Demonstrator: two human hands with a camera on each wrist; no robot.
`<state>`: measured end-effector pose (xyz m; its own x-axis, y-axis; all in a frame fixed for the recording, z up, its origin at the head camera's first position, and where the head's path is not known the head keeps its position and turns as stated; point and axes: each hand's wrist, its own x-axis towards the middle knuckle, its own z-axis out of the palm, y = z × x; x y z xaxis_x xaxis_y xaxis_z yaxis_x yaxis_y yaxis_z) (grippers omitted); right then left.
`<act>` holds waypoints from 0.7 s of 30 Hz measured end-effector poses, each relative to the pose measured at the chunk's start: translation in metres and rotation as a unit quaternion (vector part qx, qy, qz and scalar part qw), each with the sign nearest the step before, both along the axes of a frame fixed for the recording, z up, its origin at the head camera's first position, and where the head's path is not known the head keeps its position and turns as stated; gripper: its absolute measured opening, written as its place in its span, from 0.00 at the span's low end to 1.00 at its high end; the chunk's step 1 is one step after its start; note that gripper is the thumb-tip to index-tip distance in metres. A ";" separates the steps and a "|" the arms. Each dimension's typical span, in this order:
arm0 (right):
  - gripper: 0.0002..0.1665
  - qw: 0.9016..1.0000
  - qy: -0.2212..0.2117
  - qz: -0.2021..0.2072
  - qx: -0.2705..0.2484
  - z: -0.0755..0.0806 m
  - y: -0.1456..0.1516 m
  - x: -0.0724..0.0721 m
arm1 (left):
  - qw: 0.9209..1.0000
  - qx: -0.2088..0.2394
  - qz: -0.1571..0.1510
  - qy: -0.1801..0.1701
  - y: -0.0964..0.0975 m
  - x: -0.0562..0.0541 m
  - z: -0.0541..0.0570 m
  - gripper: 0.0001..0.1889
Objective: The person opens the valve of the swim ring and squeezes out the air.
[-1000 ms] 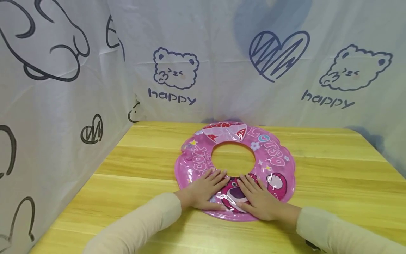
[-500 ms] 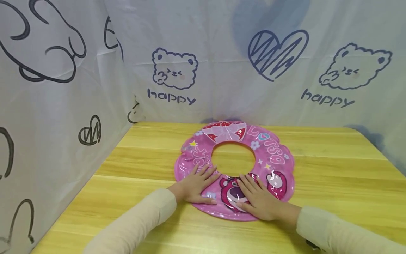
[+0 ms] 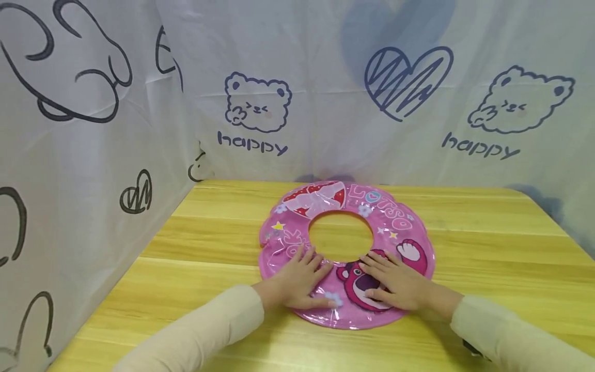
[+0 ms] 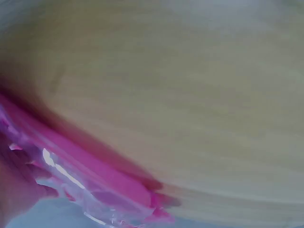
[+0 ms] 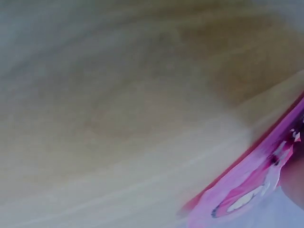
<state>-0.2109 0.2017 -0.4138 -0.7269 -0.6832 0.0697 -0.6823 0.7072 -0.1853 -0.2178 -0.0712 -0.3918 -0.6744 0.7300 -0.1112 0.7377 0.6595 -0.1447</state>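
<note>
A pink inflatable swim ring (image 3: 346, 318) lies flat on the table, printed with a bear face, a bow, stars and the letters LOTSO. Its edge is slightly wrinkled at the left. On the near left part of the ring rests my left hand (image 3: 302, 281), palm down with fingers spread. My right hand (image 3: 402, 284) lies flat over the bear print at the near right, covering part of it. The left wrist view catches the ring's side (image 4: 90, 156) with my fingers at the left edge. In the blurred right wrist view, the ring (image 5: 242, 185) shows at the lower right.
The ring lies on a light wood-grain table (image 3: 186, 289). A white cloth (image 3: 325, 113) with drawn bears, hearts and the word "happy" hangs behind the table, and another cloth (image 3: 88, 155) hangs along the left side.
The ring has turned a little clockwise, its bow moving left and its bear face moving right. My right hand has shifted right with it; my left hand slid left, then back right.
</note>
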 end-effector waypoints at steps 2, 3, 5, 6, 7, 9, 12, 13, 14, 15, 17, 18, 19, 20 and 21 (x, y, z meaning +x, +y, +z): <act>0.37 1.000 0.007 -0.009 0.007 0.001 0.001 -0.001 | 1.000 -0.014 -0.002 0.013 0.005 0.001 0.001 0.44; 0.37 1.000 0.011 -0.013 0.009 0.002 0.001 -0.001 | 1.000 -0.020 -0.003 0.017 0.007 0.002 0.002 0.44; 0.36 0.999 0.023 -0.021 0.013 0.003 0.001 -0.001 | 0.999 -0.029 -0.006 0.024 0.011 0.002 0.003 0.44; 0.36 0.999 0.026 -0.027 0.016 0.004 0.001 -0.001 | 0.999 -0.034 -0.007 0.027 0.013 0.003 0.004 0.44; 0.36 0.999 0.032 -0.031 0.018 0.004 0.001 -0.001 | 0.999 -0.039 -0.006 0.029 0.015 0.004 0.005 0.44; 0.36 0.998 0.038 -0.039 0.022 0.005 0.001 0.000 | 0.999 -0.045 0.001 0.029 0.019 0.006 0.007 0.44; 0.36 0.998 0.037 -0.048 0.023 0.006 0.001 -0.001 | 0.998 -0.057 0.022 0.023 0.027 0.008 0.012 0.44; 0.36 0.998 0.036 -0.050 0.022 0.006 0.001 -0.002 | 0.998 -0.061 0.029 0.019 0.029 0.009 0.014 0.44; 0.36 0.998 0.036 -0.051 0.022 0.006 0.001 -0.002 | 0.997 -0.063 0.034 0.016 0.031 0.009 0.015 0.44; 0.36 0.998 0.037 -0.052 0.024 0.006 0.001 -0.003 | 0.997 -0.066 0.039 0.015 0.034 0.010 0.017 0.44; 0.36 0.997 0.038 -0.056 0.030 0.006 0.001 -0.003 | 0.996 -0.073 0.043 0.018 0.037 0.010 0.019 0.44; 0.37 0.997 0.038 -0.060 0.033 0.007 0.001 -0.004 | 0.996 -0.078 0.044 0.021 0.039 0.010 0.020 0.44; 0.37 0.997 0.037 -0.063 0.036 0.007 0.001 -0.005 | 0.996 -0.080 0.043 0.024 0.040 0.010 0.021 0.44; 0.38 0.996 0.036 -0.067 0.039 0.007 0.001 -0.005 | 0.995 -0.083 0.044 0.026 0.042 0.010 0.021 0.44; 0.38 0.996 0.034 -0.072 0.040 0.007 0.001 -0.006 | 0.995 -0.086 0.045 0.027 0.043 0.010 0.022 0.44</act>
